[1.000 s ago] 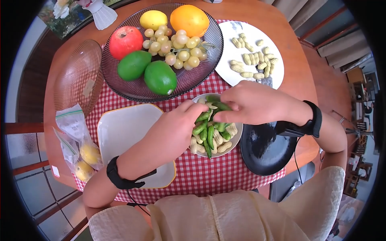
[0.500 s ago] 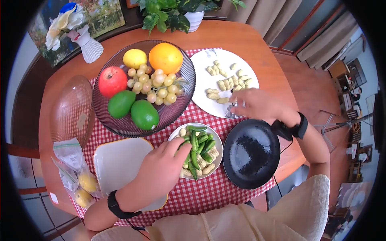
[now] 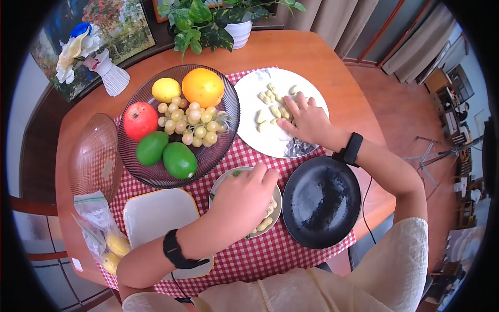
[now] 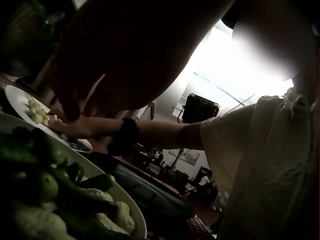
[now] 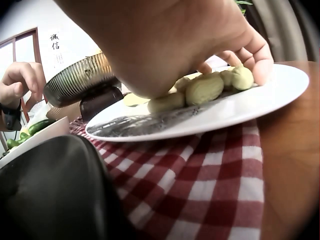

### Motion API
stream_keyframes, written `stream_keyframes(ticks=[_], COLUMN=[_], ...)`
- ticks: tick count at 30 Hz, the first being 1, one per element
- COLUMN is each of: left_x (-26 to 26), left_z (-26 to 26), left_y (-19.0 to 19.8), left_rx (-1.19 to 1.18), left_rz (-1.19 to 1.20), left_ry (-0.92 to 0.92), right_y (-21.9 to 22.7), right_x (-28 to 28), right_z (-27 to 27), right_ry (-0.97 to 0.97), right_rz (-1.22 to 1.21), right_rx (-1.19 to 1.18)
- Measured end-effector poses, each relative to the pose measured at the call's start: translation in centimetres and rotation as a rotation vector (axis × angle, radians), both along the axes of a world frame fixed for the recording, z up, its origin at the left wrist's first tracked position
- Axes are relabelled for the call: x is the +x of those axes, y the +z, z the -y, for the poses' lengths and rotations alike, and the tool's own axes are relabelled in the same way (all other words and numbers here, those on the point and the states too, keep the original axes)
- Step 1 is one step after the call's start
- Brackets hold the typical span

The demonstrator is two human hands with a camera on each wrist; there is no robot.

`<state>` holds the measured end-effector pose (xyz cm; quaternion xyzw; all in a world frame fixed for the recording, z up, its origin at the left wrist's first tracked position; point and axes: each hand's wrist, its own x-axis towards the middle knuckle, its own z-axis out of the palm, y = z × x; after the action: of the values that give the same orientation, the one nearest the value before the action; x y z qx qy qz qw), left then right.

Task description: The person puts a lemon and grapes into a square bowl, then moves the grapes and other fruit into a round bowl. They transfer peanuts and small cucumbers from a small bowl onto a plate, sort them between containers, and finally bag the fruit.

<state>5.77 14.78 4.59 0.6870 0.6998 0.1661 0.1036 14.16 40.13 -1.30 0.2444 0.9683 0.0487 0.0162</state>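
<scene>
Right hand [image 3: 307, 124] has swept further over the plate [image 3: 247, 106], fingers wide at the peanuts [image 3: 275, 111], likely gathering; next, a gentle close, left hand [image 3: 240, 200] loose above the bowl [image 3: 279, 205]

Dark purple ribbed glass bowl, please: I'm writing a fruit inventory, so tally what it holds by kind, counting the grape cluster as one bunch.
Round red fruit: 1
Oval yellow fruit: 1
Large orange fruit: 1
Oval green fruits: 2
Pale grape bunch: 1
Total: 6
</scene>
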Motion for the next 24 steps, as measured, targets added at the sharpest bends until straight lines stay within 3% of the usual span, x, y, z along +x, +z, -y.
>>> stream_keyframes(ticks=[6,9,13,18,20,24], left_x=[-1.3,-1.4,-0.7,0.4,0.1,-1.3], left_z=[1.6,-0.6,-5.4,-13.5,-16.4,-19.2], left_y=[-0.3,0.2,0.2,0.3,0.6,-0.7], left_rx=[0.029,0.154,0.089,-0.185,-0.489,-0.685], left_rz=[0.05,0.047,-0.09,-0.313,-0.491,-0.286], left_ry=[0.082,0.075,0.072,0.229,0.42,0.579], right_y=[-2.4,-2.2,-1.2,-1.9,-2.3,-1.9], right_x=[-0.3,-0.6,-0.4,-0.1,0.0,0.1], right_z=[-2.0,-2.2,-2.9,-4.8,-5.1,-4.6], right_ry=[0.125,0.133,0.147,0.175,0.197,0.176], right_rz=[-0.249,-0.257,-0.239,-0.324,-0.362,-0.383], right_rx=[-0.001,-0.031,-0.158,-0.256,-0.25,-0.243])
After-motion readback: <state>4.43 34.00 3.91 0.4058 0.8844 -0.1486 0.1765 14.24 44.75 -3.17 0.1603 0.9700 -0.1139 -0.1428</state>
